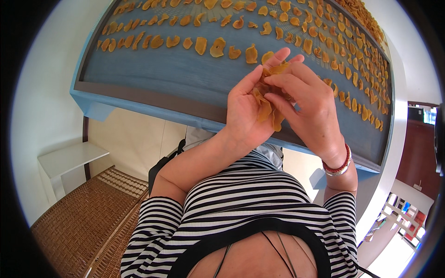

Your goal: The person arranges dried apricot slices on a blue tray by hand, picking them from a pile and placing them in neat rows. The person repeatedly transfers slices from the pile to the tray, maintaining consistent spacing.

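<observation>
Palm up above the front part of a blue, dark-framed tray (149, 74), my left hand (248, 111) cradles several dried yellow-orange slices (263, 107), perhaps fruit or root. Some of them hang down past the palm. My right hand (307, 95) reaches over from the right, its thumb and forefinger at the slices. Whether the fingertips pinch one cannot be made out, as the fingers cover that spot. Beyond my hands, similar slices (217, 47) lie spaced apart in curved rows along the tray.
A heap of orange-brown pieces (368, 21) lies past the tray's far right edge. At lower left stands a woven rattan seat (90, 205), with a small white shelf (73, 156) behind it. The tray's front rail (149, 100) runs close to my body.
</observation>
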Motion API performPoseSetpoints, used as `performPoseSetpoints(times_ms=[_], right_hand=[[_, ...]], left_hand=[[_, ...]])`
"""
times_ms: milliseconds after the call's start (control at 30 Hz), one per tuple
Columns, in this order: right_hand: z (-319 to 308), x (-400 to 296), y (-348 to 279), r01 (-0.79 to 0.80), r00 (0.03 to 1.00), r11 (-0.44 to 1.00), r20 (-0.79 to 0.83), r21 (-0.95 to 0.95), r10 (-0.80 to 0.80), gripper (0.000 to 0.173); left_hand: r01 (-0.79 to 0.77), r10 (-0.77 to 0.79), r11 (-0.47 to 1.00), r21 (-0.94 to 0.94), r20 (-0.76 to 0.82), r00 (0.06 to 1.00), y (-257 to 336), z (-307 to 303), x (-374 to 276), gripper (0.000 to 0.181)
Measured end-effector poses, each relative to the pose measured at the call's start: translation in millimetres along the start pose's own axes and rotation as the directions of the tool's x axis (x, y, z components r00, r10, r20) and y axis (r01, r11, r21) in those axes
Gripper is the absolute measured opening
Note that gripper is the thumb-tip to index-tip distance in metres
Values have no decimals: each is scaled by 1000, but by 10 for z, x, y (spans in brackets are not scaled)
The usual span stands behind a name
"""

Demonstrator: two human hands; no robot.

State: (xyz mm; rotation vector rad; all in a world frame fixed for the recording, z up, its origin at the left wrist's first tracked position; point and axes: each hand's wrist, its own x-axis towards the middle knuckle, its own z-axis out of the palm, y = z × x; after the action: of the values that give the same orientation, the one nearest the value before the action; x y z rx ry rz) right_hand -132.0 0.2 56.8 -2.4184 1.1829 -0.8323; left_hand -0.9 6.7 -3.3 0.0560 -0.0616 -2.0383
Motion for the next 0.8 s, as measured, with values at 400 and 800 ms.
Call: performPoseSetpoints(times_ms=[400, 800], right_hand=[[-51, -10, 83, -295, 946, 846, 10, 444, 325, 11], [-475, -277, 175, -348, 874, 712, -63, 610, 481, 11]], left_hand=[[19, -25, 997, -81, -68, 997, -5, 28, -4, 49], [-17, 16, 999, -35, -38, 999, -46, 61, 29, 50]])
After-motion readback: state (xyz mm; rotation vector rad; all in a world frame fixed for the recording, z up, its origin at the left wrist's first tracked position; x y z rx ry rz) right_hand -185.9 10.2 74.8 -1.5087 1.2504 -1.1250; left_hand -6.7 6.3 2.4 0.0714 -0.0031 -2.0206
